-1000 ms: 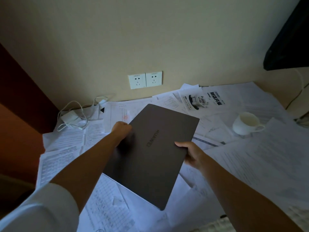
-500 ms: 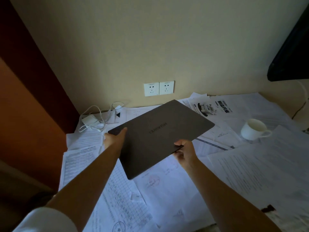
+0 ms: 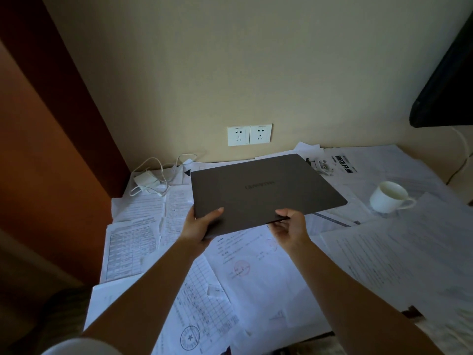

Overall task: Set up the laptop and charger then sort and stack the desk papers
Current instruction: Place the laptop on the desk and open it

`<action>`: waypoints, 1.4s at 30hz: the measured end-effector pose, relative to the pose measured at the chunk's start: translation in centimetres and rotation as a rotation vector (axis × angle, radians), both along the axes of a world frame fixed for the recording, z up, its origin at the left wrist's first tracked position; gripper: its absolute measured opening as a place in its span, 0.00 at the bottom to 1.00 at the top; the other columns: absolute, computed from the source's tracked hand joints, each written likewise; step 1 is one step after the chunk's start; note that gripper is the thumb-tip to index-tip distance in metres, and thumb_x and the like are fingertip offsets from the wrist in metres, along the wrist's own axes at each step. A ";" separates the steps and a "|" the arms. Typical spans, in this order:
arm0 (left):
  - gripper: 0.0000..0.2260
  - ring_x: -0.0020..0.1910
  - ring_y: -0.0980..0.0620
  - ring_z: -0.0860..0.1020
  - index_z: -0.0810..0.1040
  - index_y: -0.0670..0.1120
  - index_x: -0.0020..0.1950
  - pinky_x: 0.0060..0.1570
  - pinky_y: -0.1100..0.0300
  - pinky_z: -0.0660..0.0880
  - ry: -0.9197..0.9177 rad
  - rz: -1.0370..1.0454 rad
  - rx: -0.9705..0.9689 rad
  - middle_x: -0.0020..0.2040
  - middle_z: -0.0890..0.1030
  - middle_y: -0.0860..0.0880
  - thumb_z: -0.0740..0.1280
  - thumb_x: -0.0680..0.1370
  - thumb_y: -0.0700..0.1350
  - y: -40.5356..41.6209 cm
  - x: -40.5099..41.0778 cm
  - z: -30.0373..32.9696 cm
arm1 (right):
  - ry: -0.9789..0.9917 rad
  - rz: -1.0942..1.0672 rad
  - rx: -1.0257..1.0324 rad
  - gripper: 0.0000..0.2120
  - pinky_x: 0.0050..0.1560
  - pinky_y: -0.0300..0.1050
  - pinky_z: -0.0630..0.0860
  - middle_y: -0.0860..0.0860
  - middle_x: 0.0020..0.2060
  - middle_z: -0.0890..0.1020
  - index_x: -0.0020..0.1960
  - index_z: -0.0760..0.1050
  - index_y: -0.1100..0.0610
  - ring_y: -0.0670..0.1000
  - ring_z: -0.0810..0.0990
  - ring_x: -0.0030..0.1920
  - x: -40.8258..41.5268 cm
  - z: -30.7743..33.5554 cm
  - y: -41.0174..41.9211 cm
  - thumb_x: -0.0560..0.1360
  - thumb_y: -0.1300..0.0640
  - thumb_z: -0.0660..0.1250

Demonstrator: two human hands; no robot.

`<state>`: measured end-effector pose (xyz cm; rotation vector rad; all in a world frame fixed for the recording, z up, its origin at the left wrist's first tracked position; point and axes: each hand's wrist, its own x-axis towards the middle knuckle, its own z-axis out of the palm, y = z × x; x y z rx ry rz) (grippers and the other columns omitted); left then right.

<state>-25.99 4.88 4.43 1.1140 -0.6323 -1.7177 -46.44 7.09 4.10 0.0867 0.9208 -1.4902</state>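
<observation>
A closed dark grey laptop point(image 3: 263, 190) is held nearly level above the paper-covered desk, close to the back wall. My left hand point(image 3: 199, 224) grips its near left corner, thumb on the lid. My right hand point(image 3: 290, 226) grips the near edge further right. A white charger point(image 3: 146, 181) with a coiled white cable lies at the back left of the desk. Loose printed papers point(image 3: 256, 267) cover the desk, overlapping in all directions.
A double wall socket point(image 3: 249, 134) sits just above the desk behind the laptop. A white mug point(image 3: 389, 196) stands on papers at the right. A dark monitor point(image 3: 450, 85) hangs at upper right. An orange-brown panel point(image 3: 51, 139) bounds the left side.
The laptop has turned from a slanted pose to nearly square with the wall and moved further back over the desk. Both hands have shifted along with it to its near edge.
</observation>
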 end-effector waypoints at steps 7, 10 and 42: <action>0.30 0.54 0.40 0.81 0.72 0.44 0.66 0.45 0.49 0.80 -0.067 -0.065 -0.051 0.60 0.79 0.39 0.75 0.66 0.33 -1.8 -0.3 -0.1 | 0.125 -0.228 -0.066 0.10 0.47 0.45 0.81 0.54 0.46 0.83 0.56 0.76 0.58 0.52 0.83 0.45 -8.5 -1.2 -0.2 0.79 0.55 0.61; 0.27 0.55 0.40 0.81 0.72 0.45 0.66 0.46 0.48 0.81 -0.069 -0.064 -0.031 0.59 0.80 0.40 0.73 0.69 0.33 -1.9 -0.7 -1.2 | 0.313 -0.147 0.098 0.11 0.36 0.41 0.80 0.53 0.47 0.81 0.58 0.75 0.57 0.50 0.80 0.44 -12.5 -1.4 -1.0 0.78 0.56 0.63; 0.11 0.52 0.47 0.73 0.74 0.45 0.61 0.51 0.54 0.69 -0.616 0.112 0.224 0.54 0.75 0.46 0.57 0.82 0.46 1.6 -8.0 -1.1 | 1.588 0.293 0.575 0.32 0.59 0.55 0.71 0.63 0.58 0.77 0.64 0.70 0.67 0.62 0.75 0.58 -19.9 -1.4 0.8 0.80 0.39 0.52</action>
